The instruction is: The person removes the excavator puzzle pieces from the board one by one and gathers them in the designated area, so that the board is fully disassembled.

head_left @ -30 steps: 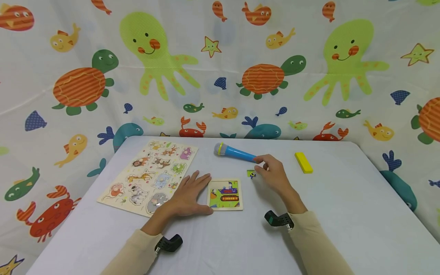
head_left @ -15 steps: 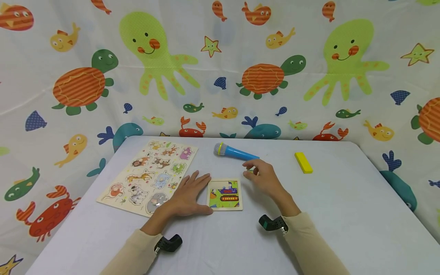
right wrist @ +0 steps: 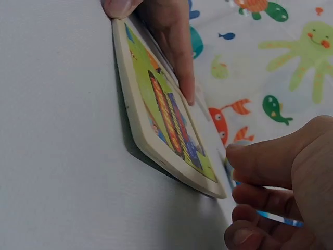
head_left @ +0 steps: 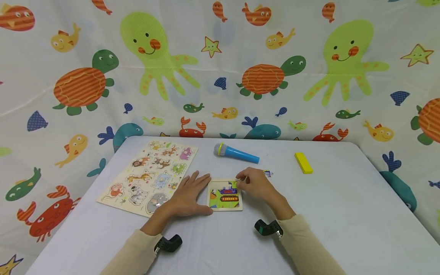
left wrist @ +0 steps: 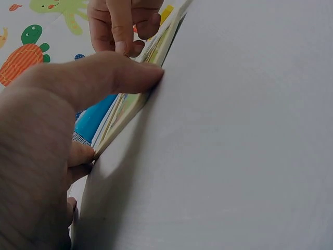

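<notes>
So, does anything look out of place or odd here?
A loose puzzle piece lies on the table just beyond the right hand; it looks stray because the small puzzle has a bare patch at its top.

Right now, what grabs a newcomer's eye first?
Probably the sea-animal backdrop filling the background. Next, the small square puzzle on the white table, left hand at its left edge, right hand at its far right corner. Beyond it, the blue microphone, with a yellow block farther right.
</notes>
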`<state>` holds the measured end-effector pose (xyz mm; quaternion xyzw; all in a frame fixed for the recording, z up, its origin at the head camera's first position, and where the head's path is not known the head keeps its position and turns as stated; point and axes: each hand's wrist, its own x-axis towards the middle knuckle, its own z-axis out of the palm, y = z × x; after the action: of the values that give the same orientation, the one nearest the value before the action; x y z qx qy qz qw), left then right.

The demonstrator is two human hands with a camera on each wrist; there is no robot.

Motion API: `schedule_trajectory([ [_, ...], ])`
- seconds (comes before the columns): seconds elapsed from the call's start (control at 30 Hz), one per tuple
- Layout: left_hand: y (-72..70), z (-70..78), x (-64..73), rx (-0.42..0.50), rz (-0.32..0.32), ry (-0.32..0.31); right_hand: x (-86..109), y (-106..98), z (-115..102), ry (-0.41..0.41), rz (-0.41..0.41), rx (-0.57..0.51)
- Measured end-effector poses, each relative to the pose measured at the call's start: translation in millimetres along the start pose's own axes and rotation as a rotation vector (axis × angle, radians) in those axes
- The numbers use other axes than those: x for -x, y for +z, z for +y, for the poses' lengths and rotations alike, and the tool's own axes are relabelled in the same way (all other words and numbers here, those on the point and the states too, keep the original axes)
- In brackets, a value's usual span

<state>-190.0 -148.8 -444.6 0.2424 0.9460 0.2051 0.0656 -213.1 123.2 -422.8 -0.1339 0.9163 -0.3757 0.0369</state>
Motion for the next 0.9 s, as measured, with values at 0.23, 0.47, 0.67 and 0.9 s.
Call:
schedule_trajectory([
  [0.23,0.0,0.5,0.3,0.002,-0.001,-0.003,-1.3,8,-2,-0.038,-0.035,0.075],
  [0.47,0.5,-0.1,0.1,0.001,-0.003,-0.002,-0.1,13,-4,-0.086,-0.014,0.142],
  [0.67,-0.9,1.2,1.1,0.013,-0.010,-0.007,1.1,15,-3,-0.102,-0.006,0.163],
  [0.9,-1.1,1.1,1.1,0.016,-0.010,-0.001,1.4,17,-1,-0.092,0.003,0.131],
])
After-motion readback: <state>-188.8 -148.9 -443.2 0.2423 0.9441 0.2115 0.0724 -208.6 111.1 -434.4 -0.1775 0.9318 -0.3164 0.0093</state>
